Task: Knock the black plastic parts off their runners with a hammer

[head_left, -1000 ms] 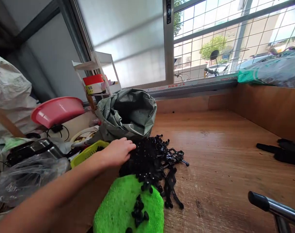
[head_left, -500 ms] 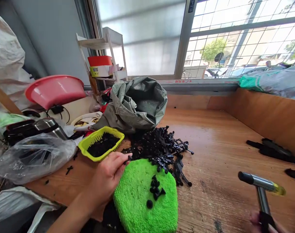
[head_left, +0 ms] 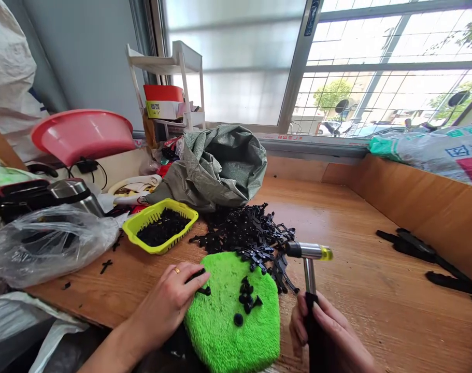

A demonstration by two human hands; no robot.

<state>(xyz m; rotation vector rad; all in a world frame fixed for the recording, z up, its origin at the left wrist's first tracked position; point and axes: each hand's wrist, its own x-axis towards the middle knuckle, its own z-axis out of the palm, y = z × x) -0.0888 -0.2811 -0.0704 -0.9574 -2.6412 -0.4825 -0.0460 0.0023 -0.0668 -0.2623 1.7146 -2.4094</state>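
Observation:
My left hand (head_left: pixel 177 290) rests at the left edge of a fuzzy green pad (head_left: pixel 220 326), its fingers closed on a small black plastic part (head_left: pixel 205 290) that sticks out past the fingertips. My right hand (head_left: pixel 329 331) grips the black handle of a mallet (head_left: pixel 309 253), held upright right of the pad; its head has one black and one yellow face. Several black plastic pegs (head_left: pixel 248 295) with round heads lie on the pad. Behind it spreads a heap of black plastic parts (head_left: pixel 243 228), many still joined in thin frames.
A yellow basket (head_left: pixel 131 233) of small black bits stands left of the heap. A grey-green woven sack (head_left: pixel 204 176) gapes behind it. Clear plastic bag (head_left: pixel 45 243), steel flask (head_left: pixel 74 191) and pink basin (head_left: pixel 84 135) crowd the left. Black strips (head_left: pixel 414 246) lie by the wooden side board (head_left: pixel 414 191).
My right hand has brought the mallet leftward and up, close to the pad. My left hand has shifted slightly down at the pad's edge, still holding the black part. The view has turned somewhat.

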